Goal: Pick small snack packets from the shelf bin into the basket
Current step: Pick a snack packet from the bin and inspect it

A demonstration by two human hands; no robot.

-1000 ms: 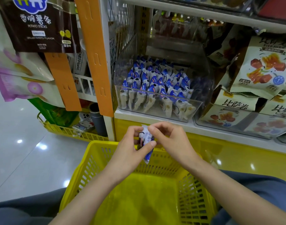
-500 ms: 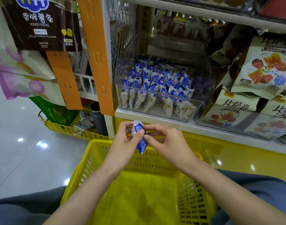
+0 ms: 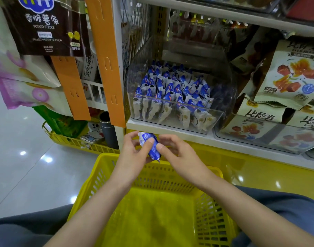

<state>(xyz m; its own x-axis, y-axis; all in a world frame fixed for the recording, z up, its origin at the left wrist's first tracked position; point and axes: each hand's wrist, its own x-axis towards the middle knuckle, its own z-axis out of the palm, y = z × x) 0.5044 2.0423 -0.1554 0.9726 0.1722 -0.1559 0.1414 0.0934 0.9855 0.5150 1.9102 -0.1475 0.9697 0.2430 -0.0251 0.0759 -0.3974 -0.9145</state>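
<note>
Snack packet (image 3: 150,147), blue and white, was held just below the shelf edge and close above the far rim of the yellow basket (image 3: 106,158).

Left to right: the left hand (image 3: 133,155) gripped the packet, with its thumb laid across the front and its fingers behind. The right hand (image 3: 177,155) stood at the packet's right edge with its thumb tip at the wrapper. Whether it pinched the packet or only touched it could not be told.

Against the view 1 s before, the packet had risen a little and shifted leftward. Then it hung between 2 hands, with the right fingers pinching its top. Now it lay mostly in the left hand, tilted with its top to the left.

Above and to the right, the clear shelf bin (image 3: 224,77) held many like packets (image 3: 170,90) in rows, unchanged. No packet showed on the basket floor in view.

Judged from this, the packet was passing to the left hand and was not yet released. The drop into the basket remained to be made. The right hand seemed nearly free to reach back to the bin.
</note>
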